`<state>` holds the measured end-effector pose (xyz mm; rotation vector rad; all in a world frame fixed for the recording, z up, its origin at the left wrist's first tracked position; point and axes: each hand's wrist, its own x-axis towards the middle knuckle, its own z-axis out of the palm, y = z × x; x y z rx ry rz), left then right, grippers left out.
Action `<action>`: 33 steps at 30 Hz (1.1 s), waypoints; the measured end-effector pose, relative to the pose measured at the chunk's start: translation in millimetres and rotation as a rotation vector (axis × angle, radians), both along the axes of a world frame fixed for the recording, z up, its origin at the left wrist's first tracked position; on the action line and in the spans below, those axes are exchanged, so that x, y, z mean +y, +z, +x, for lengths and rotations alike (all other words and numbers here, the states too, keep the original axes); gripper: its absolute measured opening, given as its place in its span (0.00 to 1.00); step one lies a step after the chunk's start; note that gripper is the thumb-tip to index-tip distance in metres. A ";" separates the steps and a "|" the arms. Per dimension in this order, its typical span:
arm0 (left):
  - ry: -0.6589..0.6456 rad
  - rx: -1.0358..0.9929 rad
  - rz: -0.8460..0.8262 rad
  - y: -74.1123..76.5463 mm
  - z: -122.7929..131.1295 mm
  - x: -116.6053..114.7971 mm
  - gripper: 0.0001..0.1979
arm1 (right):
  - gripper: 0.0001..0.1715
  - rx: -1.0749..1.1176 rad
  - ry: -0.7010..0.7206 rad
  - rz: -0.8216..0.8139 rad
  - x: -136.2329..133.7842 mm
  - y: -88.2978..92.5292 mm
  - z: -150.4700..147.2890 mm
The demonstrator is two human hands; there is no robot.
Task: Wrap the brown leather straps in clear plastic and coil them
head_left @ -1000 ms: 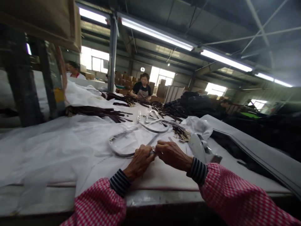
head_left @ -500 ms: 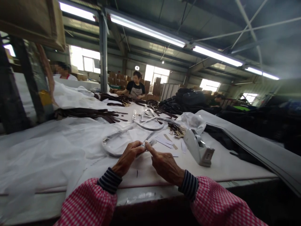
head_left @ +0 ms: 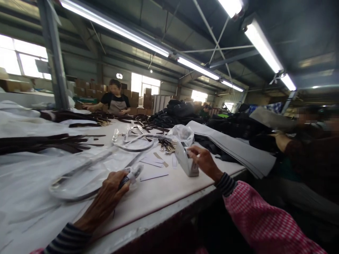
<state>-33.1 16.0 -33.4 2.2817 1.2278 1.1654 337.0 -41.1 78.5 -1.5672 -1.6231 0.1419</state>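
Observation:
My left hand is wrapped round one end of a plastic-covered strap, and the wrapped end sticks out past its fingers. The rest of a long grey strap loops over the white sheeting behind that hand. My right hand is at the white tape dispenser, its fingers pinched together at the dispenser's top; anything between the fingertips is too small to tell. Paper strips lie between the two hands.
Metal clips lie behind the dispenser. Dark brown straps are piled at the left. Grey sheets overhang the table's right side. A person stands across the table; other people are at the right.
The view has turned right. My right hand has left the strap end and moved to the tape dispenser. My left hand has kept hold of the wrapped strap end, now farther left.

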 end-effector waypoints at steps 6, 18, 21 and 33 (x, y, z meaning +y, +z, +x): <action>0.021 0.000 0.036 3.9 3.0 -2.1 0.14 | 0.16 0.245 -0.114 -0.332 4.2 5.2 73.3; 0.092 -0.085 -0.201 16.1 0.7 -3.5 0.20 | 0.10 0.621 -0.188 -0.307 26.2 -20.4 64.1; 0.100 -0.106 -0.211 17.6 -0.1 -3.9 0.20 | 0.10 0.694 -0.228 -0.234 23.9 -26.8 56.9; 0.122 -0.237 -0.232 34.7 0.9 -13.3 0.20 | 0.17 0.867 -0.150 -0.174 -19.3 -55.7 36.8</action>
